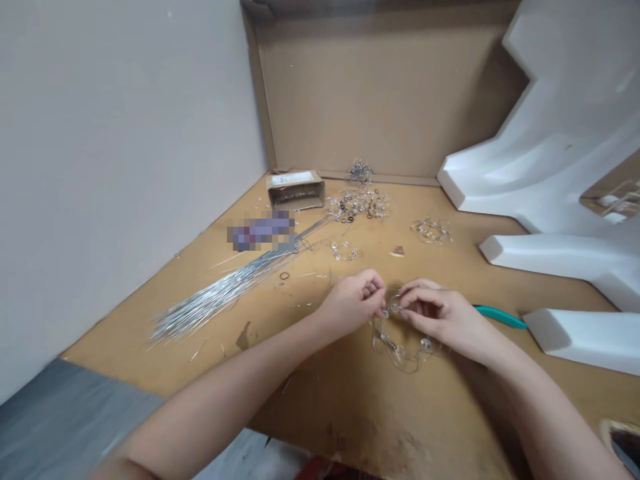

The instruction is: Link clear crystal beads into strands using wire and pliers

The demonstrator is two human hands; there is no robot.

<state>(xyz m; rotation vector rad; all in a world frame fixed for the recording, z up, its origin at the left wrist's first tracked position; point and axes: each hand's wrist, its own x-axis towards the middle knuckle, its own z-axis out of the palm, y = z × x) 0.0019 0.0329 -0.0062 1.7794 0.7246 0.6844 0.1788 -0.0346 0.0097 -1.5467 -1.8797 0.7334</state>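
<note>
Near the middle of the table my left hand [356, 300] and my right hand [443, 317] face each other, a small gap between their fingertips. Both are closed in a pinch on a wire ring with clear beads [395, 347], whose loop hangs below the fingers. My left fingertips grip its left upper part; my right thumb and forefinger hold it beside a clear bead. Thin wire ends stick out around the ring. The exact wire strand in each pinch is partly hidden by the fingers. A teal tool handle [500, 315] lies just right of my right hand.
A bundle of straight silvery wires [215, 293] lies at left. Behind it are a small open cardboard box [297, 190] and a pile of beaded wire pieces [360, 203]. Separate beaded rings [433, 230] lie farther back. White foam pieces [550, 257] border the right side.
</note>
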